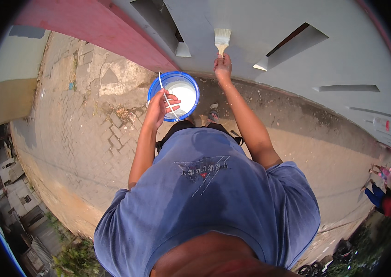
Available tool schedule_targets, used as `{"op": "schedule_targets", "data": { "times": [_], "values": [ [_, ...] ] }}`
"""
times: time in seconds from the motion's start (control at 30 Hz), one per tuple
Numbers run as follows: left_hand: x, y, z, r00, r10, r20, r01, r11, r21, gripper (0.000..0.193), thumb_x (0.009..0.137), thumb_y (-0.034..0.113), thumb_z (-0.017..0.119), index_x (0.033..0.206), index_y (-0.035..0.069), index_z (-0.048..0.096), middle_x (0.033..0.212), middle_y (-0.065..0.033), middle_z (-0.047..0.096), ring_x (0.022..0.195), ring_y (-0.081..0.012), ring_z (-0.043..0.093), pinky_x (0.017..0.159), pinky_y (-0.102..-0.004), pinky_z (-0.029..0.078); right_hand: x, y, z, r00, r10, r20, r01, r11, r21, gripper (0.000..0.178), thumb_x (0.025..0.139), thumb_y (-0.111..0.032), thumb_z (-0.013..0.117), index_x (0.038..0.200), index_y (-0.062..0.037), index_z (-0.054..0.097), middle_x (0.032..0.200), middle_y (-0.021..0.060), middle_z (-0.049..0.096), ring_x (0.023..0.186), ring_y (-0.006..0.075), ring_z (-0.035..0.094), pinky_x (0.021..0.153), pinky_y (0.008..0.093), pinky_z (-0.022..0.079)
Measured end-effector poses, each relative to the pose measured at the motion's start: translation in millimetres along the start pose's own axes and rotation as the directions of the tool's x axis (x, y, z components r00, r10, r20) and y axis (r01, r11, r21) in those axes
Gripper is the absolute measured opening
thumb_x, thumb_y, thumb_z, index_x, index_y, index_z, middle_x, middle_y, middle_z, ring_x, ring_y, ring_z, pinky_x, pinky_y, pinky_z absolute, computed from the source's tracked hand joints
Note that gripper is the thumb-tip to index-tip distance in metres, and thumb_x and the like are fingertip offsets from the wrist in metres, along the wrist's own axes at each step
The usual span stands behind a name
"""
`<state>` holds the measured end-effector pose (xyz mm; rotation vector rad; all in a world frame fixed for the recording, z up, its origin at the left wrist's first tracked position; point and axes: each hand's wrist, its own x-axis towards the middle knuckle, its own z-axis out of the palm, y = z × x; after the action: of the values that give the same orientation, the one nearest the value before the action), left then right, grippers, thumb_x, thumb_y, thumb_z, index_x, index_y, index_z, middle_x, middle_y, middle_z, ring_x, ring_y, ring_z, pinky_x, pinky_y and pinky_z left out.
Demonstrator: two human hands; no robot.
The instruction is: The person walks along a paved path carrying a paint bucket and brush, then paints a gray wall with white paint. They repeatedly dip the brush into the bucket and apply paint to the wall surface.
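Observation:
My right hand [223, 69] pinches the wooden handle of a flat paintbrush [222, 38]. The brush's pale, paint-coated bristles point up against the grey wall [241, 18]. In my left hand [159, 109] is the thin white wire handle [162, 83] of a blue-rimmed bucket [197, 88]; the fingers hook under it and reach over the bucket's opening. White paint [184, 94] lies inside the bucket, which is in front of my waist, just left of the brush.
Slanted slots [297, 44] cut through the wall, and a pink pillar [89, 25] rises at its left. Broken paving [98, 115] stretches left. My sandalled foot [213, 115] stands near the wall's base. People [382, 196] are far right; parked motorbikes [315, 267] are at the lower right.

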<state>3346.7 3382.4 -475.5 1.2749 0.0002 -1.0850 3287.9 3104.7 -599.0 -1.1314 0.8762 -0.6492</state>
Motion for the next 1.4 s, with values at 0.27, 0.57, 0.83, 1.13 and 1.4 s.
{"op": "schedule_targets", "data": {
  "times": [0.27,0.57,0.83,1.13,1.4],
  "values": [
    [4,3,13,1.0,0.0,0.02,0.001,0.999,-0.033,0.032,0.105,0.041,0.048,0.102,0.011,0.055,0.095,-0.0118,0.067,0.093,-0.0263,0.07,0.081,-0.039,0.058,8,62,-55,0.875,0.41,-0.256,-0.428,0.904,-0.016,0.018,0.106,-0.019,0.047,0.115,-0.0052,0.054,0.069,-0.0005,0.048,0.055,0.01,0.041,0.047,0.0281,0.037],
    [29,6,10,0.988,-0.118,0.103,0.115,0.993,0.034,0.032,0.105,0.041,0.047,0.102,0.01,0.053,0.094,-0.0135,0.068,0.086,-0.024,0.07,0.079,-0.0382,0.058,-45,-80,-26,0.998,-0.055,0.005,0.053,0.978,0.2,0.02,0.106,-0.019,0.047,0.115,-0.0033,0.056,0.07,-0.0018,0.049,0.056,0.0063,0.043,0.05,0.0235,0.038],
    [50,7,14,0.968,-0.15,0.203,0.125,0.984,0.13,0.036,0.103,0.045,0.049,0.105,0.009,0.052,0.093,-0.0124,0.066,0.083,-0.022,0.067,0.08,-0.0391,0.057,8,40,-55,0.976,0.133,-0.175,-0.113,0.986,0.119,0.018,0.106,-0.021,0.047,0.113,-0.0052,0.054,0.069,0.0003,0.049,0.055,0.0087,0.042,0.048,0.0265,0.037],
    [50,7,40,0.985,-0.09,0.15,0.07,0.989,0.13,0.034,0.104,0.04,0.048,0.108,0.007,0.053,0.085,-0.0098,0.066,0.075,-0.0196,0.068,0.073,-0.0354,0.056,8,44,-114,0.85,0.525,0.042,-0.523,0.851,-0.044,0.017,0.105,-0.019,0.05,0.113,-0.0063,0.058,0.07,-0.0004,0.048,0.056,0.0104,0.042,0.05,0.0277,0.038],
    [54,-30,104,0.998,0.046,-0.036,-0.047,0.998,-0.04,0.037,0.103,0.043,0.048,0.111,0.007,0.053,0.076,-0.0048,0.058,0.068,-0.0161,0.061,0.079,-0.0432,0.06,24,-43,-215,0.861,0.422,0.284,-0.212,0.806,-0.553,0.022,0.101,-0.014,0.056,0.12,-0.0035,0.059,0.085,0.004,0.067,0.069,0.0118,0.061,0.058,0.0257,0.045]
  ]
}}
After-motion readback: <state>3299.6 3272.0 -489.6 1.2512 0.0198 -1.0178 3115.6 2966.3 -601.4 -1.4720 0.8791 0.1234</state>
